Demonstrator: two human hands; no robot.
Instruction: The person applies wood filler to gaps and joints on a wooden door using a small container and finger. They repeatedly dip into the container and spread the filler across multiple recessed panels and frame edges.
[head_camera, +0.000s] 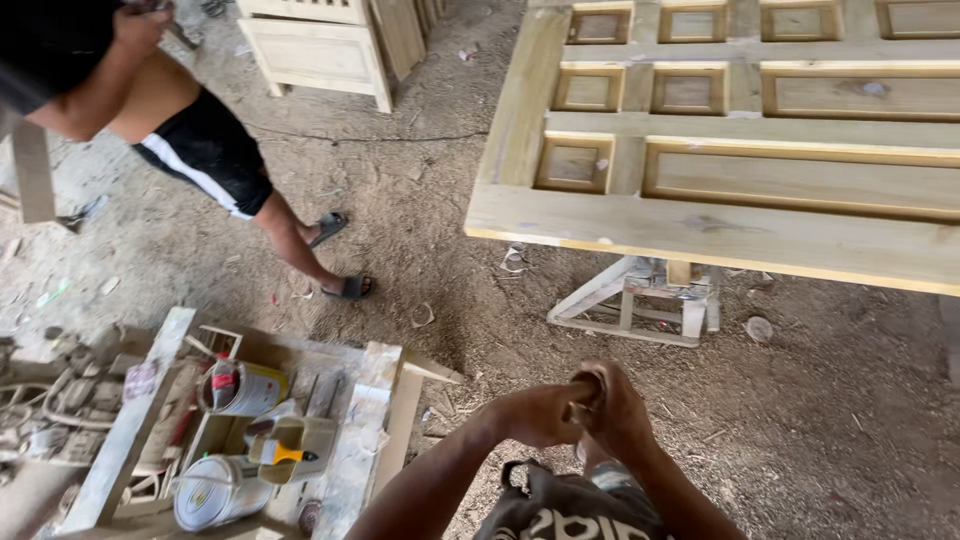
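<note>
Though clasped (together), two hands

soft, even daylight — no hard shadows or glare; slight blur, mild stretching at edges.

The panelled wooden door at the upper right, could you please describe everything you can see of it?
The panelled wooden door lies flat, face up, resting on a pale wooden trestle that stands on the dusty, shaving-strewn floor. It looks like bare, unfinished pale wood with a slight greenish tint. Its frame holds recessed rectangular panels edged with moulding: small squarish ones on the left, long ones on the right. It runs out of the picture at the top and right. No hand touches it; both the person's hands are clasped together well below it.
</note>
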